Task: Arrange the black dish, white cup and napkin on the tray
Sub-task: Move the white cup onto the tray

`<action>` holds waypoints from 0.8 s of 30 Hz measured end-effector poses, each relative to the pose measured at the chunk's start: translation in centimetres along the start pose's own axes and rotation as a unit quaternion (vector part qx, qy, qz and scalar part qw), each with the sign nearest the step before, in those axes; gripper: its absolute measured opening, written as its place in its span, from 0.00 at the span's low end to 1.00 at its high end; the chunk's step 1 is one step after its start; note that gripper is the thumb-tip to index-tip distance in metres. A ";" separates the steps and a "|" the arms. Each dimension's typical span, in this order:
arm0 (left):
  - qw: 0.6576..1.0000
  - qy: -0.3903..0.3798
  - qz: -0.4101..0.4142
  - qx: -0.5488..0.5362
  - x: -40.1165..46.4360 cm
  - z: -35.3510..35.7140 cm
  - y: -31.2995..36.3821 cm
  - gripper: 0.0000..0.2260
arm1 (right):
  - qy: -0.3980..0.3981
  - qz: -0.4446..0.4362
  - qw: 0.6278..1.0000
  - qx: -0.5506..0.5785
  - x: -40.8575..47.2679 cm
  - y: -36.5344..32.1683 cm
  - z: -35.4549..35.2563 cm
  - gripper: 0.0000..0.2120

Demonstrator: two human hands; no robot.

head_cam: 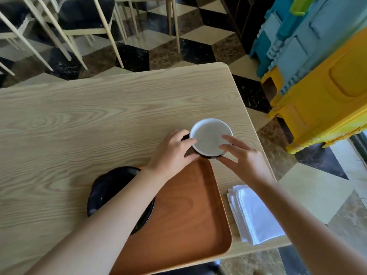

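— Where, the round white cup (211, 137) with the dark outer wall?

— Upright on the pale wood-grain table (79, 120), just past the far edge of the orange-brown rectangular wooden tray (188, 211), not on it.

— And the hands?

— Left hand (172, 150) curled round the cup's left side, thumb over the white rim, fingers against the dark wall. Right hand (241, 155) spread open at the right side, fingertips at the rim and base; firm grip or mere touch, hard to tell.

— Black dish?

— Shiny round black dish (103, 189) at the tray's left edge, partly on the tray and partly over the table, half hidden beneath the left forearm.

— Napkin?

— Folded white cloth napkin (256, 213) flat on the table, just right of the tray, near the table's near-right corner, partly under the right forearm.

— Around the table?

— Light wooden chairs (79, 26) on a checkered floor beyond; stacked blue and yellow plastic pieces (317, 76) to the right.
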State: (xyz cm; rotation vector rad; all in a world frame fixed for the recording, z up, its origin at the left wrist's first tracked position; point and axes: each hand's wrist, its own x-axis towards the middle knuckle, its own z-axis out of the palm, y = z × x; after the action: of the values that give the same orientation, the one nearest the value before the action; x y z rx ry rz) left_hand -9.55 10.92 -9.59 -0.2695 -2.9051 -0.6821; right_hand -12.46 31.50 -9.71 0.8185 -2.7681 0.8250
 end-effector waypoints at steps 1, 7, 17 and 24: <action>1.000 0.010 -0.003 -0.006 -0.4 -0.3 0.1 0.17 | 0.004 -0.011 1.000 0.000 -0.1 -0.2 -0.2 0.12; 0.996 0.088 -0.009 -0.005 -4.6 -2.0 0.6 0.15 | 0.021 -0.073 0.997 0.030 -1.4 -1.8 -0.9 0.12; 0.994 0.101 -0.042 0.031 -9.4 -0.9 0.6 0.14 | -0.020 -0.060 0.996 0.059 -4.5 -3.2 1.0 0.15; 0.993 0.096 -0.063 0.020 -10.1 -0.1 0.8 0.14 | -0.038 -0.077 0.996 0.030 -4.8 -3.0 1.0 0.14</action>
State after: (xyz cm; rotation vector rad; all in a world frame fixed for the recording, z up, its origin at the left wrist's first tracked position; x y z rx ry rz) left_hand 0.43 10.14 -11.02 -0.0155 -2.7655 -0.6293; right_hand -6.79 31.06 -10.50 1.0811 -2.7120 0.8688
